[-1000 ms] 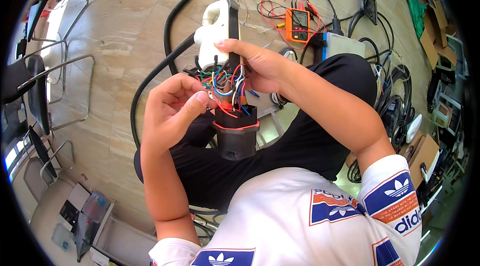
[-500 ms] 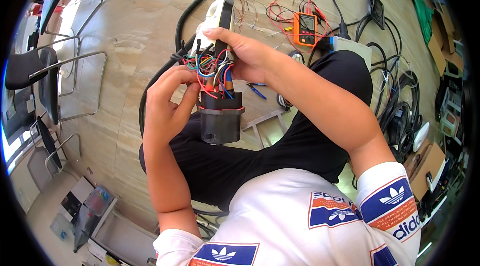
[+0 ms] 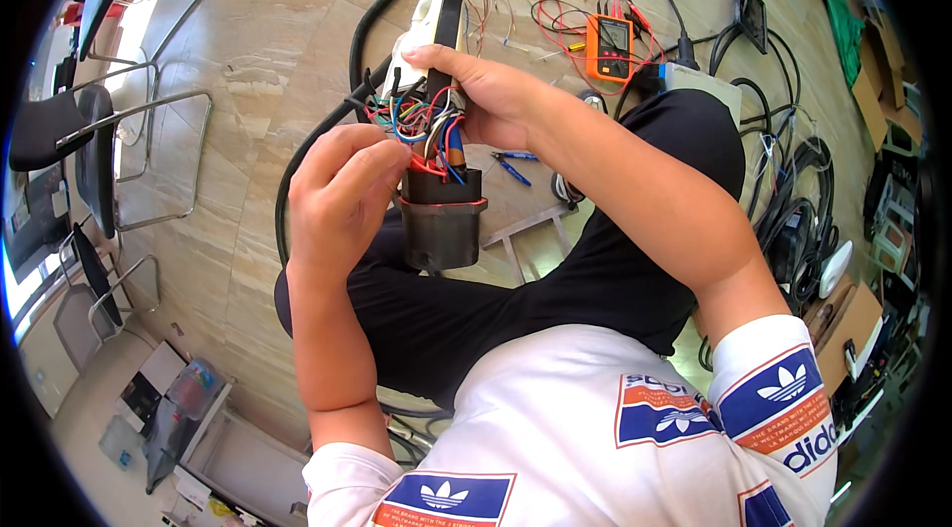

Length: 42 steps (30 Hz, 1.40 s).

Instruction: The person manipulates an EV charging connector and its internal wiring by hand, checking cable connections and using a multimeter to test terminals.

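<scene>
The left hand (image 3: pixel 342 192) was curled beside bright wires (image 3: pixel 418 122); I could not tell if it pinched one. The wires sat between a white handle (image 3: pixel 418 31) and a black plug (image 3: pixel 441 234) over the legs (image 3: pixel 585 279). The right hand (image 3: pixel 493 99) gripped the handle. Farther right, an orange meter (image 3: pixel 609 48) lay on the floor (image 3: pixel 248 61).

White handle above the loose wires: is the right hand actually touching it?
Touching. The head view shows the right hand with its thumb laid over the white handle, no gap between.
</scene>
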Motion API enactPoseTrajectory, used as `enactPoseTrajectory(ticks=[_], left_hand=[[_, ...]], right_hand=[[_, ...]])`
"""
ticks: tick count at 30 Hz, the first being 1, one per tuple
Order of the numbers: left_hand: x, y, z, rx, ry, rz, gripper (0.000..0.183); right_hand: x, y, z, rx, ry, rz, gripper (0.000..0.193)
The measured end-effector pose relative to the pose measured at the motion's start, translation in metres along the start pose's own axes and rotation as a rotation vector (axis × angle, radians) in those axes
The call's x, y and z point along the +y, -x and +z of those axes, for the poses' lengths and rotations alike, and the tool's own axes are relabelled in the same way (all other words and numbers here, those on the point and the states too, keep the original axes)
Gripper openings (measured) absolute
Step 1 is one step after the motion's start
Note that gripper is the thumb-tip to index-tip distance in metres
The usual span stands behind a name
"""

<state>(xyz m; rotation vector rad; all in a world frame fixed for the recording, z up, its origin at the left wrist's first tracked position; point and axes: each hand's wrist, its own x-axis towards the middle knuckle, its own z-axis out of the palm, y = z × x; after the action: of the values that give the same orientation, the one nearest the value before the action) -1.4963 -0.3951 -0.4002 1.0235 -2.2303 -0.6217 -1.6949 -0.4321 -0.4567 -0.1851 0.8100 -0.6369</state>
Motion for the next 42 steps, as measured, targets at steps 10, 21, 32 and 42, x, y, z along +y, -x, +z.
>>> enactPoseTrajectory(ticks=[10,21,32,42], left_hand=[[0.0,0.0,0.006,0.124,0.111,-0.051,0.014],[-0.001,0.008,0.005,0.165,0.732,-0.416,0.006],[0.001,0.0,-0.005,0.017,0.483,-0.305,0.007],[0.033,-0.015,-0.009,0.071,-0.022,-0.395,0.01]], right_hand=[[0.0,-0.003,0.002,-0.017,-0.026,-0.013,0.048],[0.0,-0.006,0.006,0.012,-0.092,-0.043,0.049],[0.001,-0.007,0.007,0.016,-0.078,-0.049,0.041],[0.011,-0.02,0.022,-0.005,-0.053,-0.009,0.047]])
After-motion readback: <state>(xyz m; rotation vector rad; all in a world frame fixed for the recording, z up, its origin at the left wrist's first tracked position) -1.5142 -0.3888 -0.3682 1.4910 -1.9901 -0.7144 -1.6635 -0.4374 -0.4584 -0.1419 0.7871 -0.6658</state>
